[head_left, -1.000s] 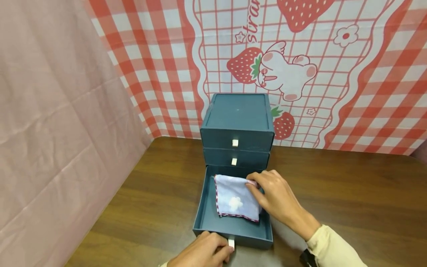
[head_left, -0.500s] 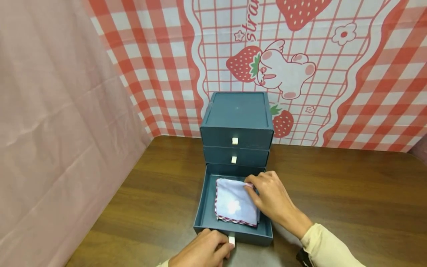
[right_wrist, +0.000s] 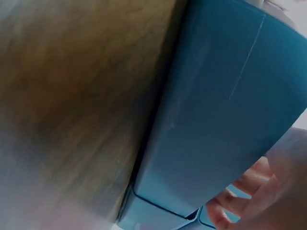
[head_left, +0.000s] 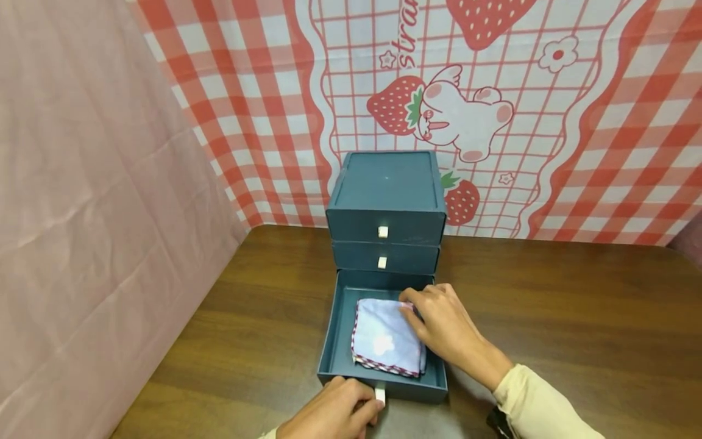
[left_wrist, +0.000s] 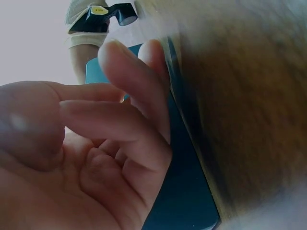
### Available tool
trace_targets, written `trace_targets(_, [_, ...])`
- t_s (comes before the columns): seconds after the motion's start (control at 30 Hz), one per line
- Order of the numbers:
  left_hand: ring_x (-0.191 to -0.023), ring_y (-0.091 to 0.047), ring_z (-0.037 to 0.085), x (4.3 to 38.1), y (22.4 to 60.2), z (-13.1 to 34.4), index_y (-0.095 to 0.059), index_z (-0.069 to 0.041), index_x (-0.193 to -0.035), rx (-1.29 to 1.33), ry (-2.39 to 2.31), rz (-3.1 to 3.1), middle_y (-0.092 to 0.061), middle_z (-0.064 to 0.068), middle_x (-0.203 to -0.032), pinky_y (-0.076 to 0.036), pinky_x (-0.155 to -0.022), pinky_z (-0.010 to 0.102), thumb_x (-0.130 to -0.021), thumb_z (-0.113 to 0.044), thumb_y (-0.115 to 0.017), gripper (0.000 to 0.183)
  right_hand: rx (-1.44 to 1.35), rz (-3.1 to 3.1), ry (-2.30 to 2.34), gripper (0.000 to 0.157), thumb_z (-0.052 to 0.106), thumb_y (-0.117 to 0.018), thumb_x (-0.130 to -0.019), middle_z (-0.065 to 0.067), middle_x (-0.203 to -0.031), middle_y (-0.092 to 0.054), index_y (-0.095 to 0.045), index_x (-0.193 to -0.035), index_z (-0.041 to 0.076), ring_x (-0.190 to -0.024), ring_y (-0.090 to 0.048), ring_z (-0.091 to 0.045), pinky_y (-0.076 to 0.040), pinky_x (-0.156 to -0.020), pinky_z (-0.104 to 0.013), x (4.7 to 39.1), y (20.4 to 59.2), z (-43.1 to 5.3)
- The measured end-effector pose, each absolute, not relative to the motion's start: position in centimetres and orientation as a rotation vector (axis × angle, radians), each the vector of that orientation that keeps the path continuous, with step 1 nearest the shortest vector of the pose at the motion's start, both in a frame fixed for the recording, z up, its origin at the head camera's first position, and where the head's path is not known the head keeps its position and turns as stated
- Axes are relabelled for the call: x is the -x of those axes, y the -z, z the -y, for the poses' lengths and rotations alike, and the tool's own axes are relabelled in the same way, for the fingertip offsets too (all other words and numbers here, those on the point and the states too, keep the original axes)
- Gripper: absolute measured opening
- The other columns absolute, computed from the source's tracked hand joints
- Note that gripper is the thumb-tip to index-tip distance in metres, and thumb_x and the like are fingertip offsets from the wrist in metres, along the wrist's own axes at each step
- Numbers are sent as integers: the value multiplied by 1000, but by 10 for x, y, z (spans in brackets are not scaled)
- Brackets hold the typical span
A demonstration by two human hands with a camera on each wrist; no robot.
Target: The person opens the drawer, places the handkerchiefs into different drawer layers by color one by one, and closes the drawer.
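Note:
The bottom drawer (head_left: 345, 329) of a dark teal drawer unit (head_left: 386, 183) is pulled out toward me. Inside lies a folded pale lavender cloth (head_left: 378, 329), with a red-and-white trimmed edge and a white flower patch. Reaching over the drawer's right side, my right hand (head_left: 452, 329) pinches the cloth's far right corner between thumb and fingers. My left hand (head_left: 334, 411) is at the drawer front, thumb and curled fingers gripping the white pull tab (head_left: 380, 395). In the left wrist view the fingers (left_wrist: 120, 124) bend in front of the teal drawer, and the tab is hidden.
Two upper drawers with white tabs (head_left: 382, 232) are closed. The unit stands on a brown wooden table (head_left: 263, 305), close to a red-checked strawberry curtain (head_left: 252, 91). A plain pinkish cloth (head_left: 99, 213) hangs along the left side.
The right hand has brought the cloth down and slightly toward me, so it now lies flatter in the drawer. The left hand stays on the pull tab.

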State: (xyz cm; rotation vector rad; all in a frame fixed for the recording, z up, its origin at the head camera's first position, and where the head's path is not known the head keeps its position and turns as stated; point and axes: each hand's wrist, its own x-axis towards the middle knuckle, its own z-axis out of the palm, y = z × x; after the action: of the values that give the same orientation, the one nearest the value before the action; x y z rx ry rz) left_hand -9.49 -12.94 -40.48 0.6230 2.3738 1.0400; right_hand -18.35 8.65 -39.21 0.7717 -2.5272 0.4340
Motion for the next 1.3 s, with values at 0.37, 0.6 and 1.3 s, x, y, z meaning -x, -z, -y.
trace_targets(0.37, [-42, -45, 0, 95, 405, 130, -61, -18, -65, -658, -1039, -2388, -48, -13, -48, -38, -42, 18, -89, -30, -54, 28, -818, 2532, -396, 14, 19, -61, -84, 6, -77, -64, -64, -97, 17, -69, -53, -9, -38, -76, -35, 184, 393, -88])
trace_targets(0.6, [-42, -46, 3, 95, 405, 129, -62, -18, -65, -607, -1046, -2356, -50, -9, -48, -37, -41, 19, -89, -30, -54, 28, -820, 2469, -354, 17, 14, -61, -82, 3, -84, -66, -64, -98, 16, -78, -56, -14, -37, -80, -40, 183, 387, -91])
trace_targets(1.3, [-42, -46, 1, 96, 404, 131, -61, -18, -65, -628, -1026, -2390, -49, -12, -48, -38, -42, 18, -89, -31, -54, 28, -1249, 2676, -151, 22, 3, -56, -78, 1, -97, -64, -68, -90, 16, -98, -56, -18, -37, -93, -45, 164, 382, -77])
